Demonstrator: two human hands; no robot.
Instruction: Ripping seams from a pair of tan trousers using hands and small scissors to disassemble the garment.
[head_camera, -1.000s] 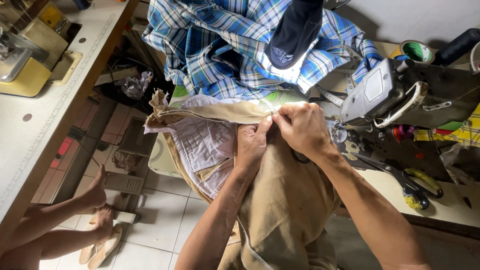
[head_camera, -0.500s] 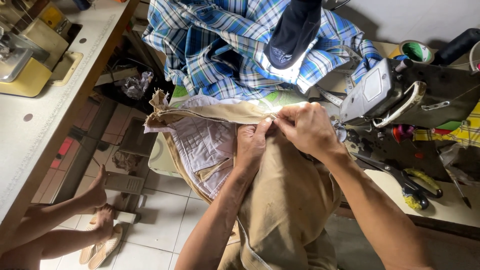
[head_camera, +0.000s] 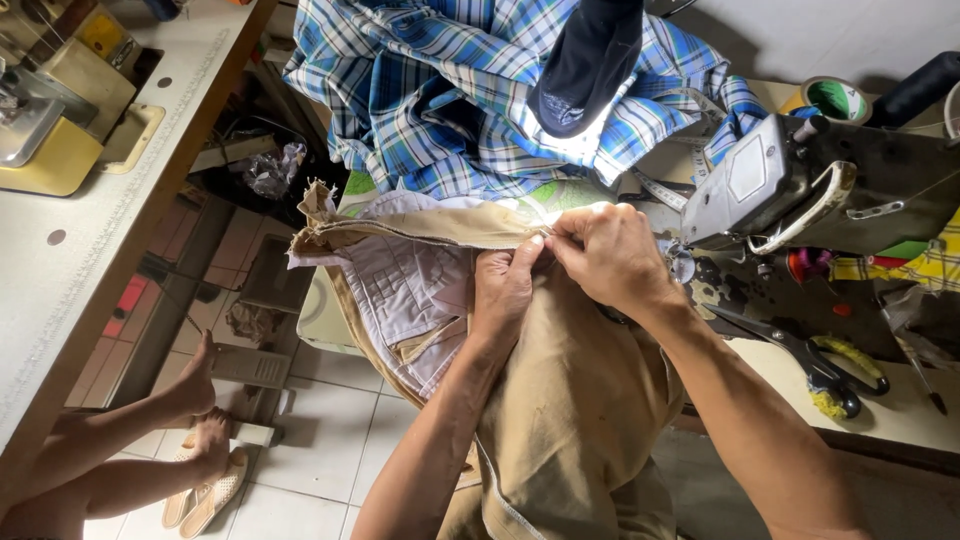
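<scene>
One pair of khaki trousers (head_camera: 570, 420) serves as the landmark here, draped from the worktop (head_camera: 900, 405) down over the person's lap, its waistband turned out so the pale lining (head_camera: 410, 290) shows. Far to the left of the trousers stands a second, pale worktop (head_camera: 90, 230) carrying one yellowish sewing machine (head_camera: 60, 100), cut off by the picture's edge. Below it, two bare legs of another person reach in from the lower left corner, the feet (head_camera: 205, 420) resting on one pair of light sandals (head_camera: 205, 495); the rest of that person is out of view. On the trousers themselves, two hands meet at the waistband edge: the left hand (head_camera: 503, 290) grips the fabric from below, its fingers curled and pressed against the seam, while the right hand (head_camera: 610, 255) pinches the same edge with thumb and fingers pressed together. What lies between the fingertips is too small to make out. Above the trousers lies one blue plaid cloth (head_camera: 440, 100), bunched, with one dark cap-like thing (head_camera: 590, 55) on top, partly cut off. Right of the trousers sits one grey sewing machine (head_camera: 800, 180), its needle zone hidden behind the right hand. Below that machine lies one pair of scissors (head_camera: 815, 360) with yellow-wrapped handles, and above it one roll of tape (head_camera: 835, 100).
</scene>
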